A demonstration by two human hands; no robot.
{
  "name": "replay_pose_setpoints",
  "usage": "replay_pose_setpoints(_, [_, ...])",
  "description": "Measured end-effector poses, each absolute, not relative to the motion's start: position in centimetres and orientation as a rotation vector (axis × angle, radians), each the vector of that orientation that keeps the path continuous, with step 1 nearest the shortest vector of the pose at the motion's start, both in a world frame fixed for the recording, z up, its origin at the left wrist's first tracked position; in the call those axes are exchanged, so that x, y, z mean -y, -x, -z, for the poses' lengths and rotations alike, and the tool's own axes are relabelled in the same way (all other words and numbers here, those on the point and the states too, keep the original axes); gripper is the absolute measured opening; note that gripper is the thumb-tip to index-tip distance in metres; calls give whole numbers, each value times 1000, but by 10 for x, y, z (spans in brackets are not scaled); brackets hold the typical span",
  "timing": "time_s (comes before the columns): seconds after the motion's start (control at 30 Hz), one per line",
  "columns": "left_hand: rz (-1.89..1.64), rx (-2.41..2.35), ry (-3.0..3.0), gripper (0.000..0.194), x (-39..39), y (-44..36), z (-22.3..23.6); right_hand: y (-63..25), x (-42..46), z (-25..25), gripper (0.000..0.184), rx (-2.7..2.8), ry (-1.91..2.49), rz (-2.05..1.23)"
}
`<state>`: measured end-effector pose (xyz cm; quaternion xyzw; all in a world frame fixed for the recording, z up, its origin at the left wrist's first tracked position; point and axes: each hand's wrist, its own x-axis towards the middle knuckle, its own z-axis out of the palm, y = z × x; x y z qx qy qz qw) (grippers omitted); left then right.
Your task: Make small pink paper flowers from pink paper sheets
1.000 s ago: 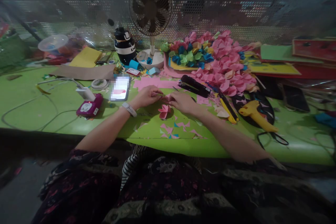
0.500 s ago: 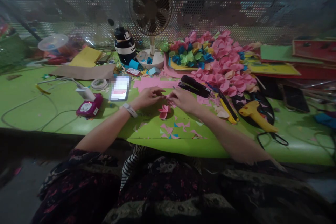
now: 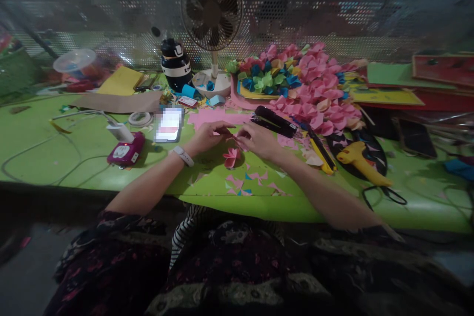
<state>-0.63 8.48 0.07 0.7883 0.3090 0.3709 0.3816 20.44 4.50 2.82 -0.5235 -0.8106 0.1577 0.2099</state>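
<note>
My left hand point(image 3: 208, 137) and my right hand point(image 3: 259, 141) meet over the middle of the green table. Between their fingertips is a small piece of pink paper point(image 3: 235, 138), mostly hidden by the fingers. Both hands are closed in a pinch on it. Just below them lies a folded pink paper flower point(image 3: 231, 157). Behind the hands is a flat pink sheet of paper point(image 3: 209, 118). A black stapler point(image 3: 276, 121) rests beyond my right hand. Pink and blue paper scraps point(image 3: 240, 183) are strewn near the table's front edge.
A heap of pink paper flowers point(image 3: 318, 79) stands at the back right, beside blue and green ones. A yellow glue gun point(image 3: 365, 163) and a cutter point(image 3: 321, 150) lie right. Left are a phone point(image 3: 169, 125), a purple power adapter point(image 3: 127, 150) and cables. A fan point(image 3: 212, 10) stands behind.
My fingers have shifted slightly around the small pink paper. The flower and the other things on the table stay where they were.
</note>
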Motion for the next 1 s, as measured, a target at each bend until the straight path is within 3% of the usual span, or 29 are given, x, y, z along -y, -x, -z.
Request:
replay_pose_setpoints(0.1, [-967,-767,-1996,32,-85,6,-1,-205,-49,-28,24,2175,1419,-533])
replay_pose_setpoints(0.4, [-1004,-794,-1992,36,-81,6,-7,-206,-45,-25,24,2072,1360,-851])
replay_pose_setpoints(0.73, [-1058,-878,-1984,40,-81,6,-8,-206,-46,-21,26,1966,1316,-784])
replay_pose_setpoints(1.0, [-994,-790,-2128,21,-85,7,-3,-206,-45,-24,19,1931,1328,-778])
